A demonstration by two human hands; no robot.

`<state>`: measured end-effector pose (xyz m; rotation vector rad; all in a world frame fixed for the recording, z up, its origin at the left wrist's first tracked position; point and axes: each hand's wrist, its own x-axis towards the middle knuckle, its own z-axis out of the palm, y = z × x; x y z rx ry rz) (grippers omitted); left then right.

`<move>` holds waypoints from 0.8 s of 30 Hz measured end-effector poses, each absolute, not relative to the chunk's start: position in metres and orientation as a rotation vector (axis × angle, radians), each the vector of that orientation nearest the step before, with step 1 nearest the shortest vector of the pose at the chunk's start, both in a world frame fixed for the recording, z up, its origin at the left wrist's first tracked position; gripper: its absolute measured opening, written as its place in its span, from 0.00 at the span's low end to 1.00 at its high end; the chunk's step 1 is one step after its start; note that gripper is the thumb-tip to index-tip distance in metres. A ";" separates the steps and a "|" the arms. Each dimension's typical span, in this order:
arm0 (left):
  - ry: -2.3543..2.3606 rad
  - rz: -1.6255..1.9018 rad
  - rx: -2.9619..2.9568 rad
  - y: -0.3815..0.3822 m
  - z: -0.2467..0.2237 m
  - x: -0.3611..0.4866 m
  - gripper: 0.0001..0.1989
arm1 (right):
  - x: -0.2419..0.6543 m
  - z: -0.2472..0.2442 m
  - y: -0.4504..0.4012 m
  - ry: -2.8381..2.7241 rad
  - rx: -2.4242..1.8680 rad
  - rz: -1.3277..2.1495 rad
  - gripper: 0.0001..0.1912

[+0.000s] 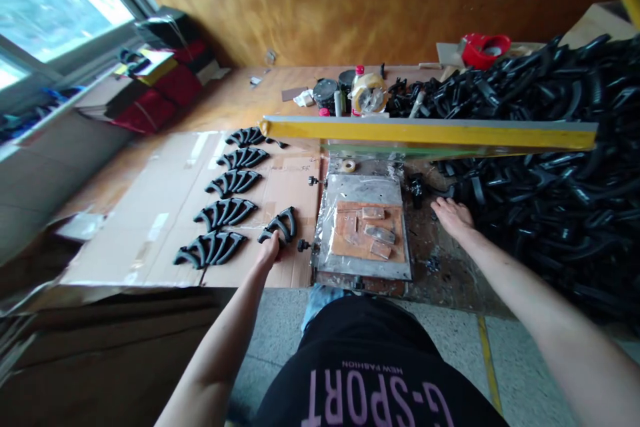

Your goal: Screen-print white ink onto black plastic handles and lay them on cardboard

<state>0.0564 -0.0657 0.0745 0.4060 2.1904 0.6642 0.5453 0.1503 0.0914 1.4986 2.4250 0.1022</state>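
Pinching black plastic piece (279, 225) in left grip (269, 250)

Head-worn camera (the only view); looks forward and down.

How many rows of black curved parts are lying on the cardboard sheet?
5. The rows run in one line across the cardboard sheet, from the nearest row to the farthest row. No further row seems hidden.
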 end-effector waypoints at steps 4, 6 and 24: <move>2.202 0.432 0.478 -0.057 0.078 0.050 0.28 | 0.555 0.103 0.135 2.576 1.603 0.238 0.15; 2.188 0.360 0.526 -0.054 0.090 0.048 0.27 | 0.555 0.117 0.127 2.654 1.782 0.246 0.13; 1.424 1.610 1.007 0.002 0.272 0.172 0.30 | 0.438 0.113 0.047 3.171 1.361 -0.628 0.16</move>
